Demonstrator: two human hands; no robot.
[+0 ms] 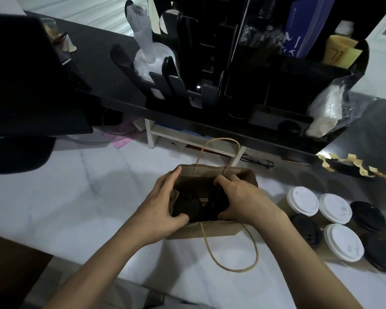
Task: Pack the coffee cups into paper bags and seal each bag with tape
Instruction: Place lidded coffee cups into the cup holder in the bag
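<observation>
The bag is standing on the table with black-lid cups inside. The left hand is gripping the bag's side. The right hand is curling round one of the cups. Squeezing too hard could be ripping the paper or popping a lid.

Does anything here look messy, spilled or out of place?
Nothing is spilled or tipped. The only untidy thing is a row of curled yellowish tape pieces stuck along the black counter edge at the right, probably pre-torn for sealing. The brown paper bag stands upright with black-lidded cups inside.
</observation>
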